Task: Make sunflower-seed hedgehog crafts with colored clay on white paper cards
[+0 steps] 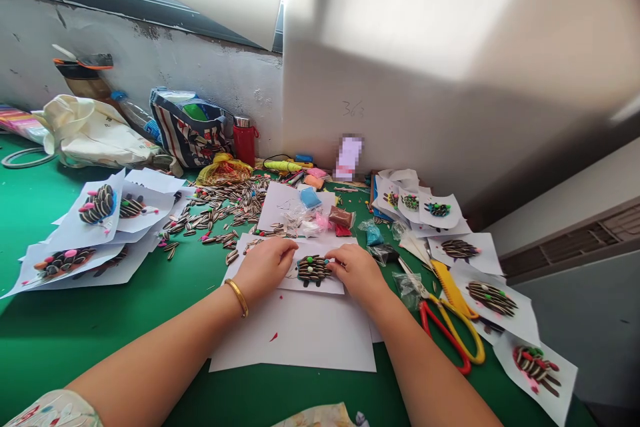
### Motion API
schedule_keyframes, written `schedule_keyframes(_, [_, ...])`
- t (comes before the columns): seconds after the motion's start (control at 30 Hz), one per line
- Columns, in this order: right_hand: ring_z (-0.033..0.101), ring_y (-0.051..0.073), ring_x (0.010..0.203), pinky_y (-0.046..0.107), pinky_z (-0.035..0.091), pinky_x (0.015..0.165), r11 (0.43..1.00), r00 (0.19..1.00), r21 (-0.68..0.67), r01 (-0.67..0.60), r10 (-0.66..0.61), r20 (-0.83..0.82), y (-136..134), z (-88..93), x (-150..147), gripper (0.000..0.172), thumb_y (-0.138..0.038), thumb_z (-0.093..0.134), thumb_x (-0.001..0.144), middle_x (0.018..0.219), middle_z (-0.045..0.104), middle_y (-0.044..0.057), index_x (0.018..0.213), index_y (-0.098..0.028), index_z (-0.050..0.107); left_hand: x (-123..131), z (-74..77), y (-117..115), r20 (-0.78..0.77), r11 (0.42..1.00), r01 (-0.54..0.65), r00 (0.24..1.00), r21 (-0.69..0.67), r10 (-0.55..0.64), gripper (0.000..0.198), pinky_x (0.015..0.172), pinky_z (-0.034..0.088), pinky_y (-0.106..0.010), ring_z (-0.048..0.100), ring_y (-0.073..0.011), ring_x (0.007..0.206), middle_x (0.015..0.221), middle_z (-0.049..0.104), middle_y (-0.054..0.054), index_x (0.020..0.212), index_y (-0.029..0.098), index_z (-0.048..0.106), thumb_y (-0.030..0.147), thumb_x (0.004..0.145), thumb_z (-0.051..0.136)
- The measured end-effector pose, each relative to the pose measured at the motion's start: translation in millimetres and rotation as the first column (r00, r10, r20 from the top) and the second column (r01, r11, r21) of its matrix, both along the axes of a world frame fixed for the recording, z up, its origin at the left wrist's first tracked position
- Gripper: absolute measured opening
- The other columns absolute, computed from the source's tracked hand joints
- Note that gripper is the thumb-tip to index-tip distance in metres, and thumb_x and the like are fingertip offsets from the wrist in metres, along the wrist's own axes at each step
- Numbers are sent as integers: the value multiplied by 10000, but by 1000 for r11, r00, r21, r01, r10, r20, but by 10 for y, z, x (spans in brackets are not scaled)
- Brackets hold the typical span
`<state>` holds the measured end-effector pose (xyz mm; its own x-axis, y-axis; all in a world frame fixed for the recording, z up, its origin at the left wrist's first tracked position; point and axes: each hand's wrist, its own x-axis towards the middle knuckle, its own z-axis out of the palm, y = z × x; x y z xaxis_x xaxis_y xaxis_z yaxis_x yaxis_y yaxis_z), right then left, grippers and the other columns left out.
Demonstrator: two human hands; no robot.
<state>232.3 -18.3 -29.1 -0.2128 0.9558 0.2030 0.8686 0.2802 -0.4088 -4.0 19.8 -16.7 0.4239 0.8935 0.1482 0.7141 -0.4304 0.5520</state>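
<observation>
On a small white card [325, 285] lies a hedgehog figure [314, 271] made of striped sunflower seeds, dotted with green, white and blue clay balls. My right hand [357, 275] is at its right side, thumb and forefinger closing on a small blue clay ball [327, 261] at the figure's upper right edge. My left hand [266, 268], with a gold bangle on the wrist, rests over the card's left part. Its fingers are pressed together, and anything between them is hidden. Larger white sheets [310, 340] lie under the card.
Loose sunflower seeds [220, 210] spread behind my left hand. Bags of coloured clay [341, 217] lie behind the card. Scissors [445, 320] and a yellow utility knife [453, 288] are at right. Seed-figure cards [145, 237] pile at left; others [500, 300] line the right edge.
</observation>
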Motion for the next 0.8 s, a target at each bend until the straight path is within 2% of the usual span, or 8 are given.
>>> schedule_keyframes(0.3, [609,206,913,312,444,795,998,999,-54,24,-26,-30,3,35,1,123,-173,651,867,875,700,32,899,-239,750,-2,-11,10,-47,1000,3,999,21,-2,328,869,499,-373,663,-260,978,1044,739,-69,1041,218,727,288,920,430])
schedule_keyframes(0.8, [607,206,924,308,435,828,998,999,-56,2,-4,-37,16,-18,-14,144,-187,634,887,910,710,32,943,-245,753,1,-24,14,-88,999,8,996,41,-5,312,853,500,-366,664,-249,961,1026,739,-51,1013,225,724,280,918,432])
